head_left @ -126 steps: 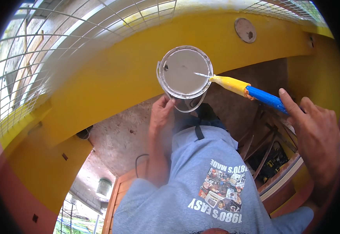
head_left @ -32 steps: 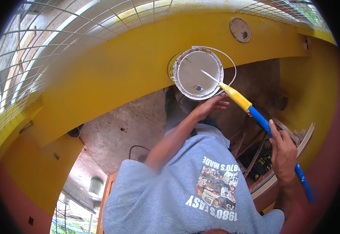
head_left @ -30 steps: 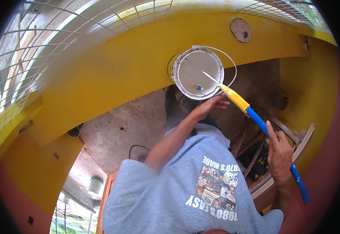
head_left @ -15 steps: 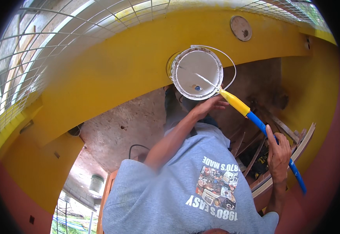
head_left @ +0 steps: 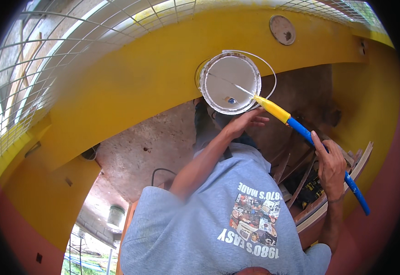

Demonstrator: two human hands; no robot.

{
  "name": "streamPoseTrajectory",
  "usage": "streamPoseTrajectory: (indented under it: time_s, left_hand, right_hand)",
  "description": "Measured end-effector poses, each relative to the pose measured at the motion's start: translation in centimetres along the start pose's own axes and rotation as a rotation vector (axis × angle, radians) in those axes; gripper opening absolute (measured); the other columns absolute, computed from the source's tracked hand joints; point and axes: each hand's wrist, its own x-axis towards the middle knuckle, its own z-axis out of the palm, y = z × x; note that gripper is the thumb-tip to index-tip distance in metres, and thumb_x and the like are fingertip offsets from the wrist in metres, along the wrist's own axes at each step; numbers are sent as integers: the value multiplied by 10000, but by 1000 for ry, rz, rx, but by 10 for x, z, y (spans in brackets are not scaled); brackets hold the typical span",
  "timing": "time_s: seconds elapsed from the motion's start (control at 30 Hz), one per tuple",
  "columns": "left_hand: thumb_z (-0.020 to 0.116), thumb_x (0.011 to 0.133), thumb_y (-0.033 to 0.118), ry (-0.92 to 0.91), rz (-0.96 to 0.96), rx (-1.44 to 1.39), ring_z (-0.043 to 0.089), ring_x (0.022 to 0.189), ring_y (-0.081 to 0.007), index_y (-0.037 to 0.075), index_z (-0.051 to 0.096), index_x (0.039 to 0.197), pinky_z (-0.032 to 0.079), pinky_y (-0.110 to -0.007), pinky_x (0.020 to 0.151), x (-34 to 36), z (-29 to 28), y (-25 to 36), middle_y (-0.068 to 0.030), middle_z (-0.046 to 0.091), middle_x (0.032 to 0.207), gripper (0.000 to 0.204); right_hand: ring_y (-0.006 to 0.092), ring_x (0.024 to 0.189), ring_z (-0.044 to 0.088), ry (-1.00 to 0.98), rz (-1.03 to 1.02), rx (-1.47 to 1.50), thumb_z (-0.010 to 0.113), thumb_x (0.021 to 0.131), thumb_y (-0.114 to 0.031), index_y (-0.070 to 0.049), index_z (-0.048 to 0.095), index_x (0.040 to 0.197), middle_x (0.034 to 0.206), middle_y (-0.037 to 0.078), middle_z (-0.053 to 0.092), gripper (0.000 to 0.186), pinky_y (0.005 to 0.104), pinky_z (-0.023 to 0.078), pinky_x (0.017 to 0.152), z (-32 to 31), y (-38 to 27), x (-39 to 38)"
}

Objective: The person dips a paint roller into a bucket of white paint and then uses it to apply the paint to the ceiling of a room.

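Note:
A white bucket (head_left: 258,69) stands before me with its thin wire handle tipped to the right, its inside pale white with a small blue spot. My right hand (head_left: 330,167) is wrapped round a blue pole (head_left: 301,131) slanting down to the right. A yellow grip (head_left: 275,110) joins its upper end, and a thin metal rod (head_left: 242,90) runs from it into the bucket. The rod's far end is hard to make out. My left hand (head_left: 246,123) is against the bucket's near side, fingers stretched out; its contact is partly hidden under the rim.
A yellow wall (head_left: 131,87) curves beyond the bucket, with wire mesh (head_left: 30,59) above at left. A round lid (head_left: 282,30) lies at the top. Wooden boards (head_left: 319,211) stand at right. A small pail (head_left: 116,215) sits lower left, by the speckled floor (head_left: 131,149).
My right hand and the pole have shifted slightly up and to the right at the lower end. The yellow grip has moved up and left, over the bucket's rim. My left hand has barely moved.

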Motion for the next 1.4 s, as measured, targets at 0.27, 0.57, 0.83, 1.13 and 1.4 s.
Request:
streamPoseTrajectory:
  time_s: [0.27,0.57,0.83,1.13,1.4]
  left_hand:
    - [485,968,290,-22,28,-17,582,1109,-292,50,389,1360,474,-437,938,-2,-2,3,-168,501,1325,470]
    - [523,952,306,-8,27,-54,606,1052,-239,91,289,1446,500,-368,893,-5,1,4,-135,529,1304,588]
    - [480,974,293,-39,-7,-24,574,1127,-284,59,428,1355,454,-437,960,0,-8,-5,-136,486,1362,451]
    - [484,970,300,-57,18,-30,573,1128,-285,60,384,1393,458,-438,956,-2,-10,-4,-140,498,1350,496]
    - [519,952,299,-9,13,-26,586,1105,-287,74,295,1437,463,-439,948,-6,-1,7,-159,515,1326,580]
  right_hand:
    - [280,717,557,-48,52,-114,547,814,41,-160,573,1284,822,120,536,512,395,449,661,-46,-4,-11]
    - [278,749,574,-29,141,7,577,780,61,-166,566,1297,838,115,551,564,390,450,677,-43,-8,-12]
    - [278,741,567,22,-4,-61,575,787,64,-149,568,1286,842,115,549,543,390,446,673,-15,0,3]
    - [280,722,560,-95,75,-8,583,812,32,-152,559,1294,820,123,539,516,408,433,658,-26,-7,6]
    - [300,690,560,-165,122,55,579,823,22,-180,523,1333,815,121,537,551,421,435,642,-45,-6,-3]
